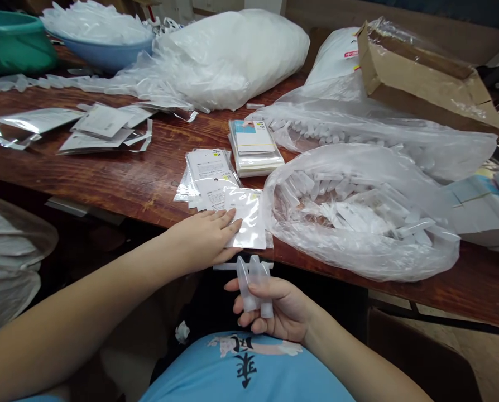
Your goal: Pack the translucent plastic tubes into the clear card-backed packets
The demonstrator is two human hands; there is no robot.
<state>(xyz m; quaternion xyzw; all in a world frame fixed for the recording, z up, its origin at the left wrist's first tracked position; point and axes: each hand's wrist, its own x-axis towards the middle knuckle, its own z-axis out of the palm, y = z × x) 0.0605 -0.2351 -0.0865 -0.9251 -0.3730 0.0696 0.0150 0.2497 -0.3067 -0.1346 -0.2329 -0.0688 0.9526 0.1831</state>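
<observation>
Evidently, left of the open bag, the left hand steadies a packet, fingers slightly apart; off the bag's near left side, the right hand has fingers clamped on tubes, perhaps three. A light grip should keep them aligned.

The table is reddish brown with dark, streaky grain. The tubes are a frosted, see-through white. The packet is white with a touch of yellow near one corner; the top card on the stack is mostly blue and white. The bowl is blue, the basin green, the box tan. The shirt is bright blue, printed with black characters and pale pink.
</observation>
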